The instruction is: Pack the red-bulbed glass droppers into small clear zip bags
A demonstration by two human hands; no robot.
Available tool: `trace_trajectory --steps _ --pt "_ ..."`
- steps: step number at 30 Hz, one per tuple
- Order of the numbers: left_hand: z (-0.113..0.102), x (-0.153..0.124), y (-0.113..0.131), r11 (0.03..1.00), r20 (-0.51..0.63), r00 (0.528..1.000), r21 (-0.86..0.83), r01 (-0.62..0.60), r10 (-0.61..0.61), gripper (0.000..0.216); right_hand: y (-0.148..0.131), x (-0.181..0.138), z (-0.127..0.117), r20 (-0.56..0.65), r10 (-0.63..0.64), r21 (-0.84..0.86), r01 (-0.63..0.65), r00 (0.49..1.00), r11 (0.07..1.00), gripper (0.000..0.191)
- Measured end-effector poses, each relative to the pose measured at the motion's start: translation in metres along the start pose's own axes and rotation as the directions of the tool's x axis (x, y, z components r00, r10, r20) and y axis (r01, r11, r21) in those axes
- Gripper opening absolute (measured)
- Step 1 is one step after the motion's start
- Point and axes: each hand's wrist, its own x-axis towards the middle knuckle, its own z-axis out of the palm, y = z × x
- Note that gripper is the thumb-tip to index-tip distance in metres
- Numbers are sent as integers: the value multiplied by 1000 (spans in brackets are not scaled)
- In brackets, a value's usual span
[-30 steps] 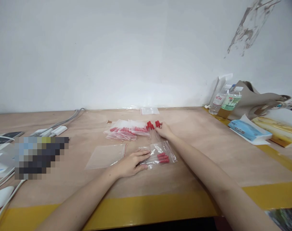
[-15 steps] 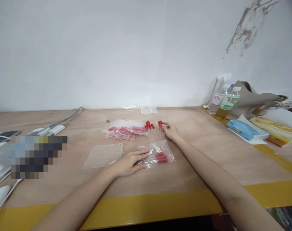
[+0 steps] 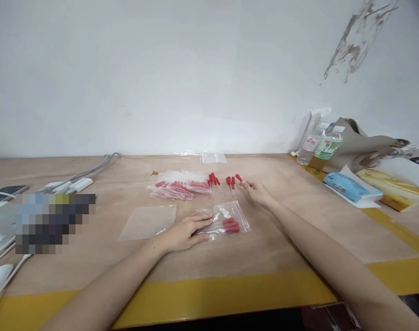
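Your left hand [image 3: 186,232] lies flat over the left end of the clear plastic bag [image 3: 227,211], fingers stretched out and a little spread, resting on it rather than pinching it, and hiding that end. Inside the bag, toward its right end, lie three red rubber bulbs on thin droppers [image 3: 231,225]. Your right hand [image 3: 259,194] is beyond the bag and to its right, thumb and fingers drawn narrow on a single red-bulbed dropper [image 3: 238,177]; the bulb pokes out past your fingertips, and the hand hides the stem.

Two more red-bulbed droppers [image 3: 231,181] lie just left of that grip, beyond the bag, between your right hand and a small cluster of loose red-bulbed droppers [image 3: 212,178]. Left of the cluster, beyond the bag and to its left, is an overlapping heap of translucent bags with red showing through [image 3: 178,186]. A flat, translucent, red-edged bag [image 3: 149,223] lies left of the clear bag, beside your left hand.

Farther beyond the clear bag, by the wall, lies a small whitish bag [image 3: 213,158]. Well to its right are a blue tissue pack [image 3: 350,186], a yellow soft pack [image 3: 392,188] and a green-labelled clear bottle [image 3: 328,147]; well to its left runs a grey cable [image 3: 92,170].
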Motion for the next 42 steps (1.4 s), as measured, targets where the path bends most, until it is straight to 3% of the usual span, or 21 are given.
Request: trace_trajectory --steps 4,9,13,16,21,27,34,39,42 --pt "-1 0 1 1000 13 1000 21 5 -5 48 -8 -31 -14 47 43 244 -53 998 968 40" --pt "-1 0 2 1000 18 1000 27 -3 2 47 -13 -54 -19 91 137 571 -164 986 804 38" --pt "-2 -1 2 1000 26 1000 25 14 -15 48 -10 -55 -13 -16 222 685 -151 975 713 49" --pt "-2 -1 3 999 34 999 29 23 -24 48 -7 -55 -4 -79 233 676 -120 969 728 62" --pt "-3 0 4 999 33 999 22 26 -27 48 -10 -63 13 -81 207 661 -103 975 743 71" --pt "-1 -1 4 999 1 999 1 53 -53 54 -19 -70 21 77 246 726 -224 966 650 38" --pt "-4 -2 8 997 2 998 -43 69 -69 59 -10 -66 3 362 119 439 -282 924 853 35" --pt "-5 0 11 996 11 997 -41 82 -81 59 -10 -66 9 345 9 274 -110 938 955 26" --pt "-5 0 10 997 5 997 -43 71 -71 58 -17 -67 17 321 48 314 -154 946 937 27"
